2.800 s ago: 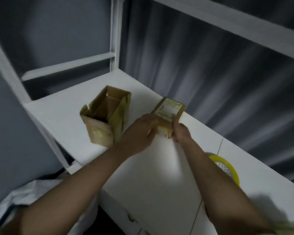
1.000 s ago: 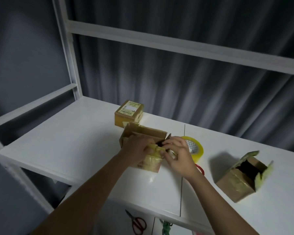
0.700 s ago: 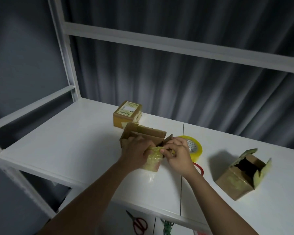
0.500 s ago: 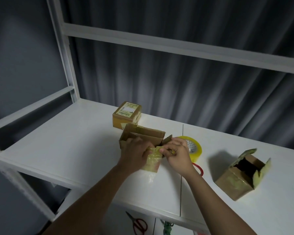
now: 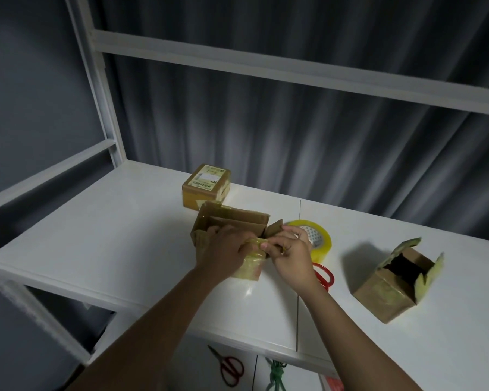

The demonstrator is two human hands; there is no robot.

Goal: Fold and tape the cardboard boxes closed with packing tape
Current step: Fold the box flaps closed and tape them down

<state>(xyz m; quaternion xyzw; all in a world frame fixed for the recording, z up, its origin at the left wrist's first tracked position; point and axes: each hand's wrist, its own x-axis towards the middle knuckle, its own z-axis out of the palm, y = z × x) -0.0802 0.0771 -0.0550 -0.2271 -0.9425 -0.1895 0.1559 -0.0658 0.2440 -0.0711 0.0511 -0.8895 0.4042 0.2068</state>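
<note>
Gripping the near flap of an open cardboard box [image 5: 232, 221] on the white shelf [image 5: 110, 235], the left hand [image 5: 226, 249] curls its fingers over the tape-covered edge, while the right hand [image 5: 290, 253] pinches the same flap from the other side, fingertips meeting the left's. Just beyond the right hand lies a yellow packing tape roll [image 5: 321, 241], and red scissor handles [image 5: 323, 275] show beside the right wrist. Beyond both hands sits a closed, labelled box [image 5: 206, 186]. Well to the right of the right hand stands another open box [image 5: 393, 283], tilted. Below the forearms, a second pair of red-handled scissors [image 5: 229, 365] lies on a lower surface.
</note>
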